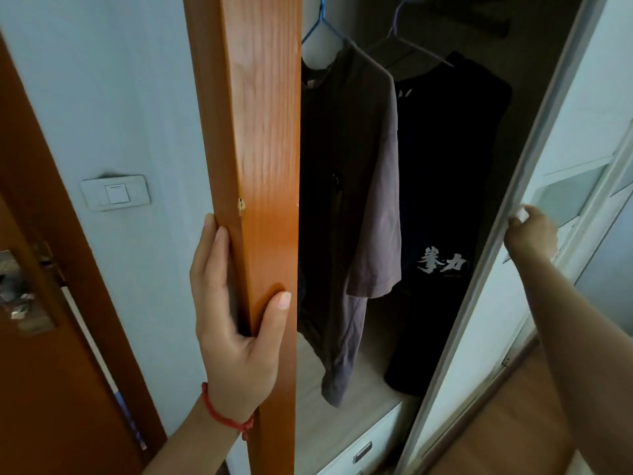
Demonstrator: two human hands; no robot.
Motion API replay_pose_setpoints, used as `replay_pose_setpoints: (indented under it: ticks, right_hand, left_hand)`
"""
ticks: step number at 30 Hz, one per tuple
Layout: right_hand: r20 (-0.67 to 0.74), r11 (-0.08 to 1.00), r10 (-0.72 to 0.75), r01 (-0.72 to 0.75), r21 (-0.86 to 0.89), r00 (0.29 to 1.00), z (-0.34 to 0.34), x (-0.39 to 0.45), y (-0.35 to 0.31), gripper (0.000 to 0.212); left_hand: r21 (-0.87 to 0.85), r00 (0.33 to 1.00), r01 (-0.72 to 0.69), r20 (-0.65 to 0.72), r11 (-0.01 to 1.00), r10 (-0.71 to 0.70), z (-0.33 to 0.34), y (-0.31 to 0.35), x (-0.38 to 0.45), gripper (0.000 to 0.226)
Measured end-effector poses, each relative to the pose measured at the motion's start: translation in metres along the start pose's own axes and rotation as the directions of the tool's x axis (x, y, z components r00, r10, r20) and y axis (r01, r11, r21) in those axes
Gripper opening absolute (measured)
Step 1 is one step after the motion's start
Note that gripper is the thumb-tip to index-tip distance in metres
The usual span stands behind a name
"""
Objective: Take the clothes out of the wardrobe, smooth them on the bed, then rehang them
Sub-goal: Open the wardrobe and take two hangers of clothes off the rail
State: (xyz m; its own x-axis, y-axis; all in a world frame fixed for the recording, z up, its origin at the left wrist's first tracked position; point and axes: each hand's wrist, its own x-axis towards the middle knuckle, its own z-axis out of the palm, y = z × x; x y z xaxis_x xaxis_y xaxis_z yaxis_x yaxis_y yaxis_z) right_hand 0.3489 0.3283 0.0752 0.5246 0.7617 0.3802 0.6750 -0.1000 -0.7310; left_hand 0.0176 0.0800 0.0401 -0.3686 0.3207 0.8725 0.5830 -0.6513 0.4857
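Observation:
The wardrobe stands open in front of me. Inside, a brownish-mauve T-shirt [359,200] hangs on a blue hanger [322,25]. Right of it a black T-shirt [445,207] with white characters hangs on a pale purple hanger [402,36]. My left hand [236,323], with a red string on its wrist, grips the orange wooden side post [260,149] of the wardrobe. My right hand [531,234] holds the edge of the white sliding door [507,207].
A white drawer unit [363,447] with a metal handle sits at the wardrobe's bottom. On the left are a wall switch [115,193] and a brown room door [51,337] with a metal lock. Wooden floor shows at lower right.

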Motion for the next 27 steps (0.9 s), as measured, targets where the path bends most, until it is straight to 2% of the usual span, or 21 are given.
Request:
replay_pose_setpoints:
  ticks: [6, 17, 23, 25, 27]
  right_hand:
    - [0.073, 0.997, -0.046, 0.042, 0.064, 0.996, 0.014, -0.037, 0.009, 0.041]
    - [0.210, 0.907, -0.265, 0.169, 0.386, 0.941, 0.032, -0.148, -0.031, 0.038]
    - [0.168, 0.808, -0.409, 0.270, 0.523, 0.897, 0.026, -0.138, -0.077, 0.035]
    - [0.163, 0.773, -0.459, 0.302, 0.558, 0.873, 0.027, -0.125, -0.089, 0.035]
    - [0.177, 0.746, -0.500, 0.318, 0.585, 0.847, 0.028, -0.111, -0.098, 0.035]
  left_hand:
    - [0.017, 1.000, 0.007, 0.006, 1.000, -0.007, -0.001, 0.001, 0.000, 0.060]
    - [0.049, 1.000, 0.007, 0.022, 0.999, -0.008, -0.001, 0.005, 0.002, 0.060]
    - [0.133, 0.998, 0.045, 0.030, 0.990, -0.050, -0.004, 0.010, 0.003, 0.064]
    - [0.206, 0.997, 0.076, 0.002, 0.976, -0.078, -0.005, 0.010, 0.001, 0.073]
    - [0.263, 0.995, 0.095, -0.052, 0.960, -0.085, -0.005, 0.015, -0.001, 0.071]
